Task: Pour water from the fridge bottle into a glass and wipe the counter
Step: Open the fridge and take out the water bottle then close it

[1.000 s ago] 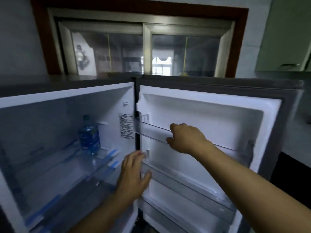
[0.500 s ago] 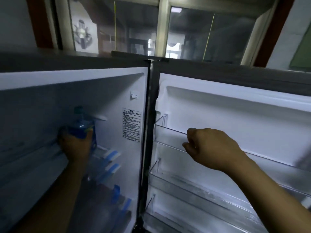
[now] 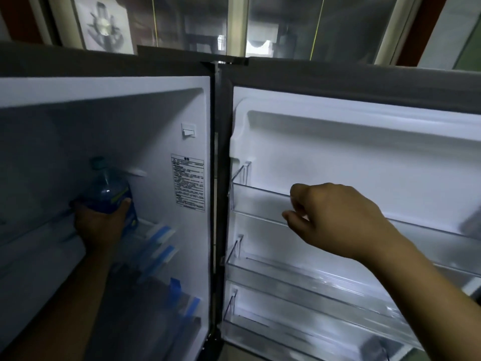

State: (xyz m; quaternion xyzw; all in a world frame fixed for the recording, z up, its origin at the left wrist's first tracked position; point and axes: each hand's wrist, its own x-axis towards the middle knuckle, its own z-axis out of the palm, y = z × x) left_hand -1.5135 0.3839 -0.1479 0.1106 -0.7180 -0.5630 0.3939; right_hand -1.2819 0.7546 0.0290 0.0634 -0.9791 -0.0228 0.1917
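The bottle [image 3: 108, 190] is clear plastic full of water, with a blue label carrying a yellow-green stripe around its middle and a dark green cap on top. It stands upright on a shelf [image 3: 39, 246] inside the open fridge [image 3: 104, 121], toward the back and somewhat tilted in the view, near the right inner wall where a printed sticker [image 3: 188, 182] is stuck.

The left hand [image 3: 100, 225] is wrapped around the lower half of the bottle from the front: the thumb [image 3: 124, 204] presses against the label on the right side, and the other fingers curl round the left side, mostly hidden behind the plastic. The neck and cap rise free above the grip.

The right hand [image 3: 335, 217] is over at the open fridge door [image 3: 338, 157], its fingers loosely curled and hooked on the front edge of the top door rack [image 3: 260, 204]. Whether they clamp that edge or only rest against it, I cannot tell. 2 more clear racks sit below it.
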